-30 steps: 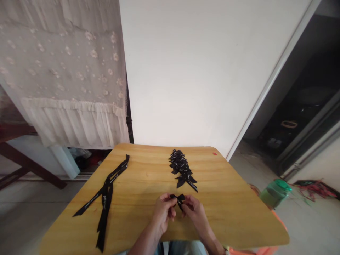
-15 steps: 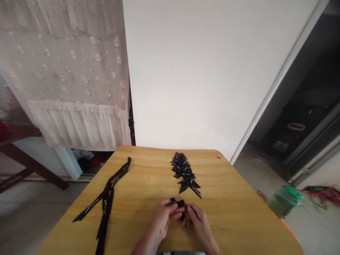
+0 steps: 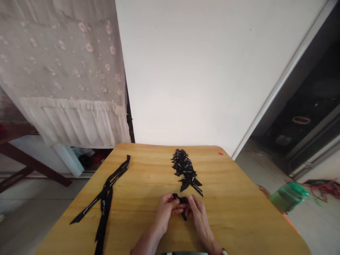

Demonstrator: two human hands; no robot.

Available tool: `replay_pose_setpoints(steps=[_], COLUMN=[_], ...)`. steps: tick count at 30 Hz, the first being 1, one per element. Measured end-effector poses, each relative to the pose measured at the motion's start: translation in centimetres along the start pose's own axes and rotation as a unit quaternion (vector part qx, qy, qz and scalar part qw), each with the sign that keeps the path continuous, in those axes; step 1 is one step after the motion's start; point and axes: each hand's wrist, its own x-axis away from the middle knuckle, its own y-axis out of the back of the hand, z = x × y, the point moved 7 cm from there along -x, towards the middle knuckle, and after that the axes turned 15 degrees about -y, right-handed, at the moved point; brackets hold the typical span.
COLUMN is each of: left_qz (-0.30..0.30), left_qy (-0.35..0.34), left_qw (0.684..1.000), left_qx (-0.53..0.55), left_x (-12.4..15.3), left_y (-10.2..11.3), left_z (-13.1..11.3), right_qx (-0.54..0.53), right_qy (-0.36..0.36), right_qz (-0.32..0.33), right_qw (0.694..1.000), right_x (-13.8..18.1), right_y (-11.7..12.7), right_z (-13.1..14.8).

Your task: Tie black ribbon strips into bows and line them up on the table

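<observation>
Near the front of the wooden table (image 3: 143,219), a black ribbon bow (image 3: 182,200) is pinched between my two hands. My left hand (image 3: 166,210) grips its left side, thumb on top. With closed fingertips my right hand (image 3: 196,209) holds the right loop. One ribbon tail hangs down between the hands; part of the bow is hidden by fingers. Just beyond lies a row of finished-looking black bows (image 3: 183,166) with white lettering, overlapping one another. Loose black ribbon strips (image 3: 105,202), also printed in white, lie crossed on the table's left side.
A small red piece (image 3: 220,153) lies at the table's far right corner. Behind the table stands a white panel (image 3: 183,78), with a lace curtain (image 3: 77,78) to its left. A green translucent container (image 3: 289,196) is beyond the right edge.
My right hand has shifted up slightly and now pinches the bow's right loop, which looks pulled out wider. The ribbon tail below shows more clearly. The view has tilted a little.
</observation>
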Motion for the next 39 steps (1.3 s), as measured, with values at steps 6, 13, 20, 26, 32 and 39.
replay_pose_setpoints(steps=[6, 13, 20, 26, 32, 39], left_qz=[0.038, 0.038, -0.011, -0.011, -0.033, -0.040], left_qy=[-0.015, -0.023, -0.047, -0.065, -0.071, -0.074], left_qw=[0.999, 0.999, 0.999, 0.998, 0.996, 0.996], left_qx=[0.001, -0.031, -0.025, -0.027, -0.031, -0.039], left_x=[0.03, 0.13, -0.18, -0.02, 0.01, 0.00], left_y=[-0.44, -0.61, -0.22, -0.38, -0.13, -0.35], left_z=[-0.12, -0.15, 0.45, 0.38, 0.55, 0.63], right_qx=[0.008, 0.013, 0.064, 0.084, 0.105, 0.094], right_qy=[0.027, 0.043, 0.073, 0.087, 0.096, 0.099], right_qz=[0.030, 0.010, -0.018, -0.016, -0.023, -0.035], right_qw=[0.999, 0.999, 0.995, 0.992, 0.990, 0.990], right_x=[-0.01, -0.05, 0.05, 0.26, 0.47, 0.63], right_y=[-0.52, -0.32, -0.16, -0.26, -0.27, -0.07], right_z=[0.36, 0.41, -0.21, -0.42, -0.36, 0.09])
